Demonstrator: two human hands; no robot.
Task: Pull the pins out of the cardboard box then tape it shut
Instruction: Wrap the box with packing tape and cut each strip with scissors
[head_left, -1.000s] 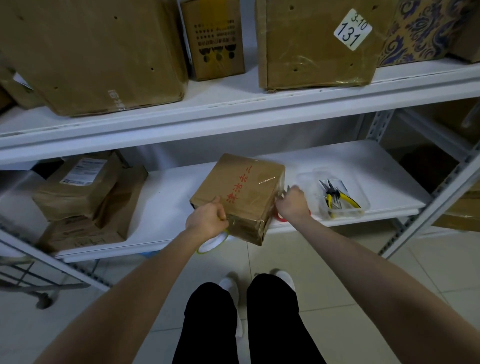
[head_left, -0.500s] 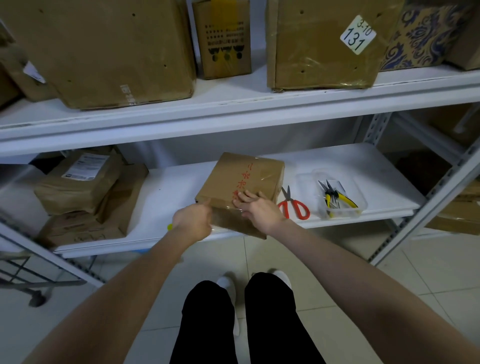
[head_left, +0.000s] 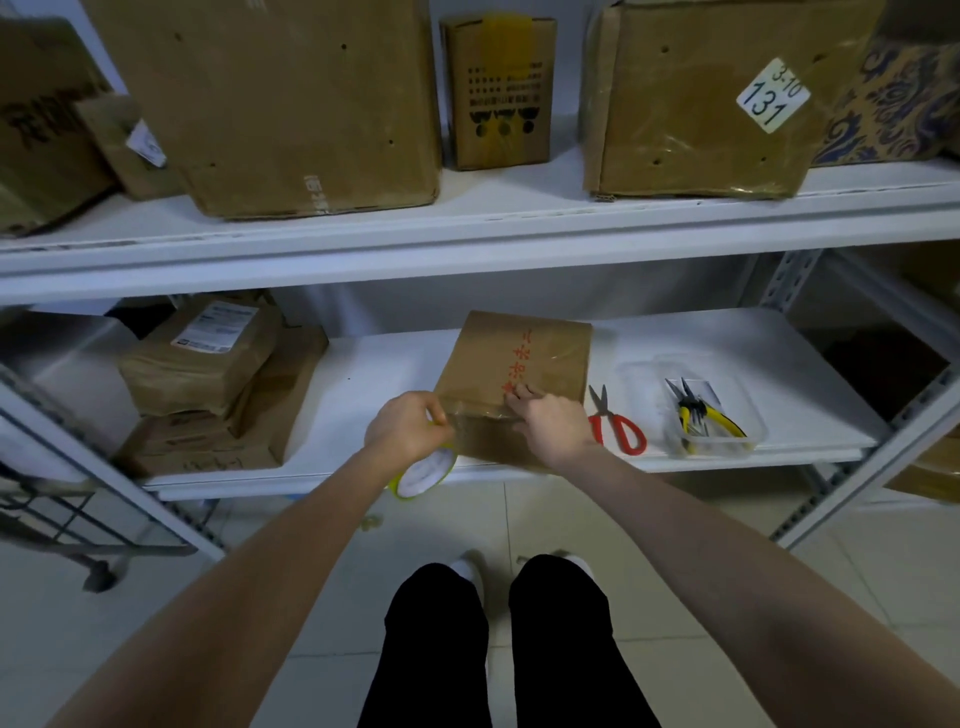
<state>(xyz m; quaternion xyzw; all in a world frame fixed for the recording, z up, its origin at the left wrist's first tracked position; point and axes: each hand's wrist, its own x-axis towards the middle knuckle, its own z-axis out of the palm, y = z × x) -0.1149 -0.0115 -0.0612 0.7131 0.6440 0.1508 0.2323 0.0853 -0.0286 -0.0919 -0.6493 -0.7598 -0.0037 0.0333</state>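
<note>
Cardboard box (head_left: 524, 358) is sitting near the front edge of the lower shelf (head_left: 363, 379), flat face up with red lettering, and it's getting taped. Clear tape (head_left: 480, 410) is running along the near top edge, a shiny strip between both hands. The left hand (head_left: 408, 428) is curling round the tape roll (head_left: 423, 475) just off the box's left corner, with the roll hanging past the shelf edge. The right hand (head_left: 553, 423) is pressing fairly straight fingers down on the strip, not gripping anything.

The box is looking light and fairly stiff, though the faces are crinkled, so I'm guessing it's giving a bit under a hard push. The glossy wrap is probably making it slick — grabbing by corners or side edges is beating the flat top. Scissors (head_left: 615, 428) are lying just right of it, then a clear tray (head_left: 756, 415) with pliers (head_left: 701, 415). Not spotting any pins from here.
</note>
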